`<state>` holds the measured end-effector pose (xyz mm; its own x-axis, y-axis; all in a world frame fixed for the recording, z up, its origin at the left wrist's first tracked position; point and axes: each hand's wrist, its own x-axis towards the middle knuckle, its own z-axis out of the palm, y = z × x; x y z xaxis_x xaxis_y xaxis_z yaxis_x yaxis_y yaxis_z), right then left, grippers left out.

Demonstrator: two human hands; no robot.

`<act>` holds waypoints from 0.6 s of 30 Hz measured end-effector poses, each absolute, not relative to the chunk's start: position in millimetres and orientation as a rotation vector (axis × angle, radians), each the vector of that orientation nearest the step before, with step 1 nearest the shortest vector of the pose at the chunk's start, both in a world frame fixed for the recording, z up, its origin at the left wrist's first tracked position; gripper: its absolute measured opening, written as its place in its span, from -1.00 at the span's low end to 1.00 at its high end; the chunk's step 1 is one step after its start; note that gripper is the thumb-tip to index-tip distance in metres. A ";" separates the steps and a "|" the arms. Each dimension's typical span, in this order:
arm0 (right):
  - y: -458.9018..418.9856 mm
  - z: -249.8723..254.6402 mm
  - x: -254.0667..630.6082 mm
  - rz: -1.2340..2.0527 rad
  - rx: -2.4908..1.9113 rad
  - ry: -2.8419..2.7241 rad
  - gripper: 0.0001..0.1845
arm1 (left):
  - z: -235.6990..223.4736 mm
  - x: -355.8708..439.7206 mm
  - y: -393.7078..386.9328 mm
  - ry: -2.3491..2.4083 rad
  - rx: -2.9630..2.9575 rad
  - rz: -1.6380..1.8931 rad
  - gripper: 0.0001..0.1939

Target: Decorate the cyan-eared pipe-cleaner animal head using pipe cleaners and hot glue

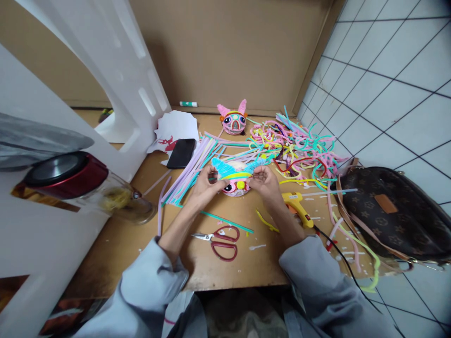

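Between my two hands is a small animal head made of pipe cleaners (238, 188), with blue ears, a yellow band, pink-rimmed eyes and a yellow nose. My left hand (207, 187) grips its left side, thumb by the eye and fingers behind the blue ear. On the other side my right hand (265, 184) pinches its edge near the right ear. Red-handled scissors (220, 241) lie below the head, with a teal pipe cleaner (227, 221) just above them. Close to my right forearm lies a yellow glue gun (299, 209).
A finished-looking pink-eared head (234, 118) stands at the back. Tangled pipe cleaners (299, 145) pile up at back right, straight ones (192, 169) at left. A phone (181, 153), a glass jar (123, 202), a marker (188, 103) and a brown handbag (398, 213) surround the work area.
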<state>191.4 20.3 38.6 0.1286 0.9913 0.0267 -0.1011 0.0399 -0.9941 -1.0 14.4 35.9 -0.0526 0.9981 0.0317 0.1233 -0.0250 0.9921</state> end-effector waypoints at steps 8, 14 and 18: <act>21.1 36.6 189.4 1.127 -1.175 -1.086 -0.52 | 36.5 1.1 15.3 1.375 1.297 1.212 -0.52; 19.9 33.2 187.0 1.093 -1.189 -1.078 -0.55 | 31.3 2.2 17.7 1.407 1.309 1.225 -0.52; 20.2 31.5 187.9 1.092 -1.187 -1.086 -0.57 | 27.1 0.1 18.4 1.371 1.295 1.237 -0.52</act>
<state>187.9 20.2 31.5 0.1438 0.9882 0.0518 -0.0574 0.0606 -0.9965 0.1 18.4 27.1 -0.0945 0.9946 0.0427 0.1448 -0.0287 0.9890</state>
